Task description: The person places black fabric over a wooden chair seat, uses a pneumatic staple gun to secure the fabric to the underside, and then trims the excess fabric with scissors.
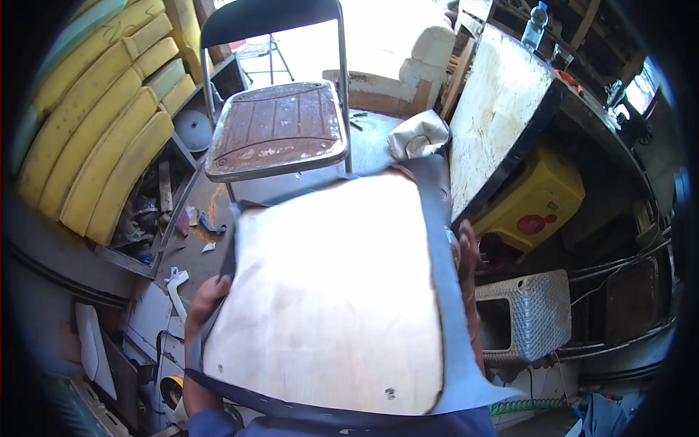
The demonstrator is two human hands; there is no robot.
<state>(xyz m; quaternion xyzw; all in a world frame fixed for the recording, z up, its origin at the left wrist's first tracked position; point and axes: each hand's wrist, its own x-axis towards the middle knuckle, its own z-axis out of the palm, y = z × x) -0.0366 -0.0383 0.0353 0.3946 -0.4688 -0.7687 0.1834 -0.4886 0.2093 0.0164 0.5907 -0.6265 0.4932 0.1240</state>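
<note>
A pale wooden seat board (328, 291) with rounded corners lies tilted in front of me, almost on my lap. Under it spreads a grey covering sheet (455, 342), which sticks out past the board's right side and along its near and far edges. My left hand (210, 297) is closed on the left edge, thumb up against the board. At the right edge, my right hand (467, 251) bears on the board's side and the sheet, its fingers pointing up and partly hidden by the sheet. Two small marked holes show near the board's front corners.
Ahead stands a folding chair (280, 127) with a worn brown seat. Yellow cushioned pads (109, 138) are stacked at the left. To the right are a tilted worn panel (502, 109), a yellow container (535, 200) and a silvery woven-textured box (539, 313). A bottle (535, 28) stands behind.
</note>
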